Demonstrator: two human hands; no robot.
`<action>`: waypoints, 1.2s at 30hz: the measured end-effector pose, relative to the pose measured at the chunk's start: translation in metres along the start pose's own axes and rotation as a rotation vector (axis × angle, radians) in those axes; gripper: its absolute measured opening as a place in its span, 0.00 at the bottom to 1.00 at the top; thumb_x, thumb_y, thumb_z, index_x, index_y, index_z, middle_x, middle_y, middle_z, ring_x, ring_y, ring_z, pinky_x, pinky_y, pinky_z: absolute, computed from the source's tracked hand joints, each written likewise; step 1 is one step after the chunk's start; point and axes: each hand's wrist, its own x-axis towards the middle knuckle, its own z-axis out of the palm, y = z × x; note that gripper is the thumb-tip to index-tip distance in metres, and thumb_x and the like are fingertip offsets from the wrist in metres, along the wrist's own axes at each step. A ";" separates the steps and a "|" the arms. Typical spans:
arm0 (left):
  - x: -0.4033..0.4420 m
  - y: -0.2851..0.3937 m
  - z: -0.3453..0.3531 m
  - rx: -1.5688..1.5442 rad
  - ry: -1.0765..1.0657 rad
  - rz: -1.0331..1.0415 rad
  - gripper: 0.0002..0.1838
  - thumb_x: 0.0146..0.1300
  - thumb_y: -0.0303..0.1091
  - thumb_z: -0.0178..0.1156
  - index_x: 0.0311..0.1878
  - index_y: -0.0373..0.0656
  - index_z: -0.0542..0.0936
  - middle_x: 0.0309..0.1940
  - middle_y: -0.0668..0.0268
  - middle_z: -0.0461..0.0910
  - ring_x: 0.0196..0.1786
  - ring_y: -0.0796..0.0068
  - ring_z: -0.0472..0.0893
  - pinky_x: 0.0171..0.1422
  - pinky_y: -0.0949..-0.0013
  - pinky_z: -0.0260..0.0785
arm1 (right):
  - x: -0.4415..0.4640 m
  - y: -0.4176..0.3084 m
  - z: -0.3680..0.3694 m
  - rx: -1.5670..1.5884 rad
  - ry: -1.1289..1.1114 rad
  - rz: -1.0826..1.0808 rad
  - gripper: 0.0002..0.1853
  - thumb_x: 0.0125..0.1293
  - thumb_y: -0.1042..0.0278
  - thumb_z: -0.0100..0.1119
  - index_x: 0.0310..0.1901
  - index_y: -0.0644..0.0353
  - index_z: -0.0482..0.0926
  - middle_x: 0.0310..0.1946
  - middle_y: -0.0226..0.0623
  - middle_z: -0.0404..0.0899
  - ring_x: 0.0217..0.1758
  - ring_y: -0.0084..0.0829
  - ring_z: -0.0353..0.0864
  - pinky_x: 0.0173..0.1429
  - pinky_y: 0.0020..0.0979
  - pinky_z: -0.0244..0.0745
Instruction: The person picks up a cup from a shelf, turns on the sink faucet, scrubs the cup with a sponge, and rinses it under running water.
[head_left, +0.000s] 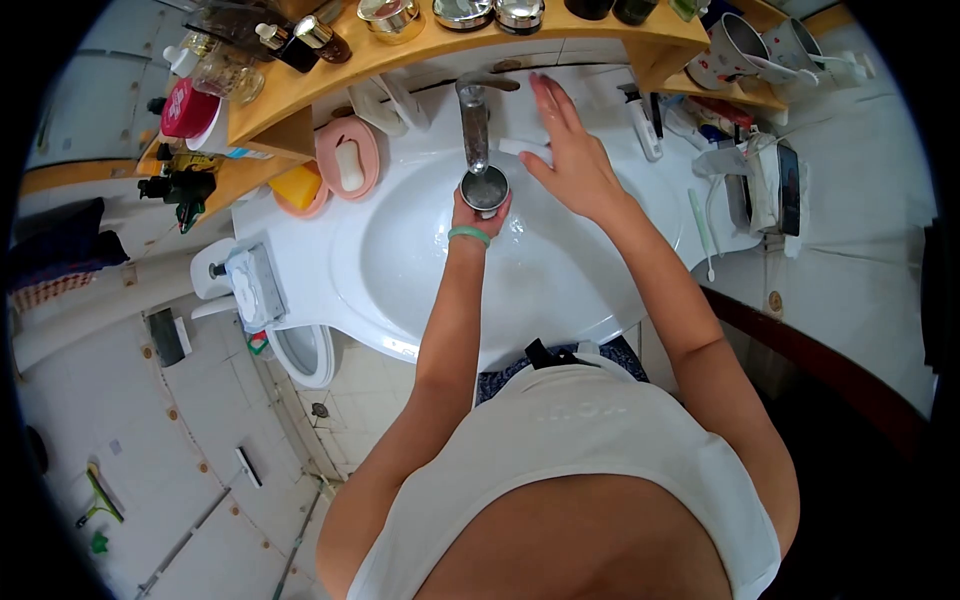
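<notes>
Under the spout of the metal faucet [475, 125], my left hand [468, 218] is closed around a small round cup [485, 189] with a metallic-looking rim. The cup's mouth faces up, and whether water is flowing into it is hard to tell. A green bangle [469, 236] circles my left wrist. My right hand [577, 160] is open to the right of the faucet, fingers stretched out near the end of its lever [497, 84]. Beneath both hands lies the white sink basin [400, 250], with some droplets on its surface.
Left of the faucet, a pink soap dish [371, 160] bears a white soap bar [349, 165]; a yellow item [297, 186] sits beside it. Overhead runs a wooden shelf [400, 55] with bottles and jars. Cups [728, 55], a toothbrush [703, 230] and a tissue pack [254, 285] line the sides.
</notes>
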 end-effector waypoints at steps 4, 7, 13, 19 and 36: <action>-0.020 -0.011 0.006 0.075 0.022 0.104 0.18 0.63 0.49 0.53 0.48 0.48 0.78 0.50 0.61 0.78 0.53 0.56 0.76 0.57 0.51 0.73 | 0.023 -0.003 0.002 -0.209 -0.179 -0.041 0.38 0.54 0.69 0.56 0.69 0.55 0.56 0.70 0.38 0.57 0.48 0.45 0.78 0.44 0.39 0.77; -0.030 -0.009 0.000 0.068 0.019 0.137 0.20 0.64 0.51 0.51 0.50 0.48 0.77 0.51 0.60 0.77 0.55 0.56 0.76 0.58 0.51 0.73 | 0.026 0.013 0.016 -0.333 -0.236 -0.047 0.38 0.54 0.70 0.54 0.69 0.54 0.56 0.71 0.33 0.55 0.46 0.43 0.79 0.45 0.39 0.77; -0.056 -0.015 -0.028 0.041 -0.031 0.170 0.21 0.59 0.49 0.59 0.49 0.46 0.78 0.53 0.60 0.76 0.54 0.57 0.75 0.56 0.52 0.74 | 0.002 0.017 0.015 -0.216 -0.140 -0.102 0.31 0.57 0.70 0.56 0.64 0.56 0.63 0.65 0.35 0.65 0.42 0.43 0.79 0.44 0.38 0.77; -0.080 -0.027 -0.041 0.242 -0.013 0.141 0.24 0.61 0.57 0.56 0.50 0.49 0.77 0.49 0.66 0.79 0.51 0.65 0.78 0.55 0.56 0.74 | -0.057 -0.007 0.020 0.152 -0.347 0.063 0.13 0.53 0.68 0.63 0.40 0.62 0.76 0.41 0.41 0.78 0.38 0.42 0.77 0.45 0.37 0.75; -0.092 -0.064 -0.064 0.466 -0.009 0.065 0.21 0.59 0.56 0.57 0.45 0.50 0.78 0.40 0.68 0.81 0.41 0.70 0.81 0.47 0.63 0.76 | -0.111 0.038 0.029 -0.280 -0.610 -0.898 0.18 0.56 0.74 0.53 0.50 0.62 0.75 0.56 0.41 0.72 0.63 0.37 0.69 0.64 0.35 0.67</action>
